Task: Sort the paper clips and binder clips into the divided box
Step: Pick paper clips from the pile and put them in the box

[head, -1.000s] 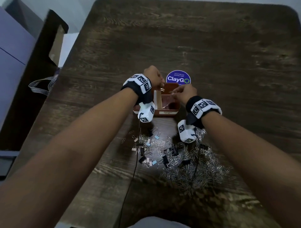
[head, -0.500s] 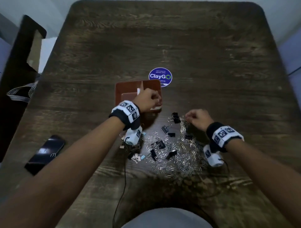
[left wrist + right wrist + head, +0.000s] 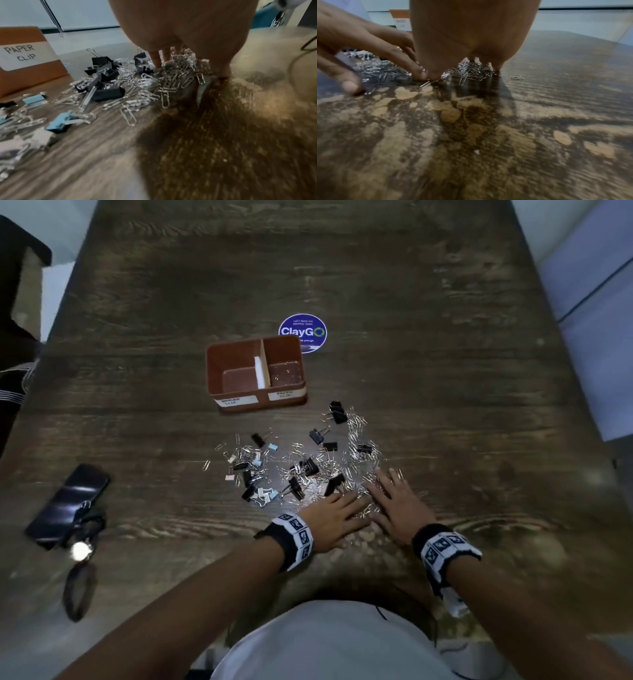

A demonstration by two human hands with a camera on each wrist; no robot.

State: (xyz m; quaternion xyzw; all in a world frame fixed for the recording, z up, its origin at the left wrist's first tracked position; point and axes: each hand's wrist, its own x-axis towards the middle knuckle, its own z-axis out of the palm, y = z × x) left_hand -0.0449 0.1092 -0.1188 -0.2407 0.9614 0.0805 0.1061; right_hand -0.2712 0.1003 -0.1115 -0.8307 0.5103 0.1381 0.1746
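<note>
While flat on paper clips [image 3: 356,460], left hand [image 3: 334,517] and right hand [image 3: 394,503] touch, fingers spread.

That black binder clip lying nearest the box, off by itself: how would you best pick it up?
Pinch the black binder clip across its folded black body, coming straight down from above. It lies apart at the far edge of the paper clip pile, so the body is exposed, while its thin wire handles would probably slip or swing. The right hand looks closer.

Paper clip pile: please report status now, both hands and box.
Left hand and right hand open, fingers on paper clip pile. Divided box: few paper clips right side, left looks empty. Binder clips mixed in.
</note>
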